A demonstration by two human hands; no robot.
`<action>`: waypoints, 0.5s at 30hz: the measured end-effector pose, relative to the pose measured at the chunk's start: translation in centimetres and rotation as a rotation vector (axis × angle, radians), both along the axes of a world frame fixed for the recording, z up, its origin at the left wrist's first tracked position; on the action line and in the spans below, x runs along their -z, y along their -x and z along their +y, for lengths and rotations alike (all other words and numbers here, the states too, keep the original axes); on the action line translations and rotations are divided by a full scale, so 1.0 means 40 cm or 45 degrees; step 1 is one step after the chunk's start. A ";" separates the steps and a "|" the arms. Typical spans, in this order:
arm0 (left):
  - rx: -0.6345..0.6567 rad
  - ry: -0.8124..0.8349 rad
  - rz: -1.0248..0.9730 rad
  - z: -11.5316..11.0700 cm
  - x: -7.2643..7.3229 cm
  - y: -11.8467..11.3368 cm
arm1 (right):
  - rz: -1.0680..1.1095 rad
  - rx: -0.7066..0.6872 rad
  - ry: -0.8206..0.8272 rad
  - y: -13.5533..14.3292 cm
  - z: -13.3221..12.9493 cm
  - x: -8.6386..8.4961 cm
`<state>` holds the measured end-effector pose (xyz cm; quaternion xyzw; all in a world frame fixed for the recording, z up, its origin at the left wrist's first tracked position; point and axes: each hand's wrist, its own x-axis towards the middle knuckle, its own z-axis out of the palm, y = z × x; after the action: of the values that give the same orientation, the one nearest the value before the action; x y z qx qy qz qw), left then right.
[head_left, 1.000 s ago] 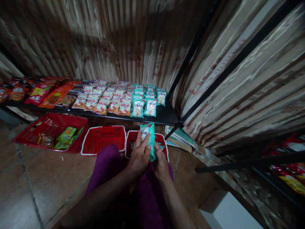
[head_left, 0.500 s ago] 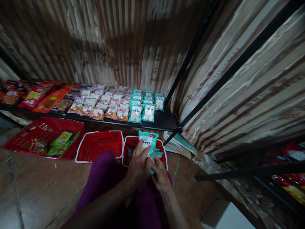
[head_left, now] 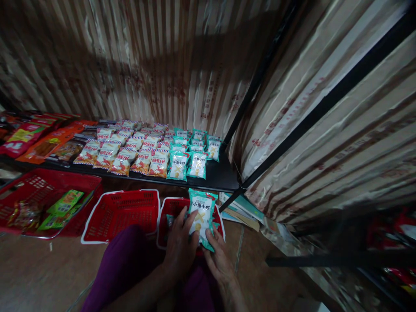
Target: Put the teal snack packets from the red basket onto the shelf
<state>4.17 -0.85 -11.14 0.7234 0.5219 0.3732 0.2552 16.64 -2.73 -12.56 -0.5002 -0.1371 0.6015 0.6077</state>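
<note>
The left hand (head_left: pixel 180 247) pinches the left edge of a glossy teal-and-white plastic snack packet (head_left: pixel 202 214), while the right hand (head_left: pixel 220 255) grips its lower right corner. The packet — printed front facing up — is above a small red plastic basket with a white rim (head_left: pixel 159 229), which holds more teal packaging. Beyond, matching teal-and-white packets (head_left: pixel 197 165) stand in rows on a black shelf (head_left: pixel 225 173), just beside red-lettered white-and-orange snack bags (head_left: pixel 124 160).
</note>
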 end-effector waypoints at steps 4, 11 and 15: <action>0.053 -0.030 -0.085 0.033 0.029 -0.032 | -0.003 -0.020 -0.045 -0.034 0.043 -0.002; 0.089 -0.094 -0.095 0.149 0.016 -0.123 | -0.097 -0.085 -0.160 -0.137 0.173 -0.033; 0.117 -0.102 -0.055 0.236 -0.026 -0.190 | -0.229 0.035 -0.227 -0.194 0.273 -0.052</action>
<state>11.78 8.59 -10.10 0.7480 0.4670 0.3971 0.2542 24.40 8.19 -10.49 -0.4978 -0.2371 0.5312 0.6432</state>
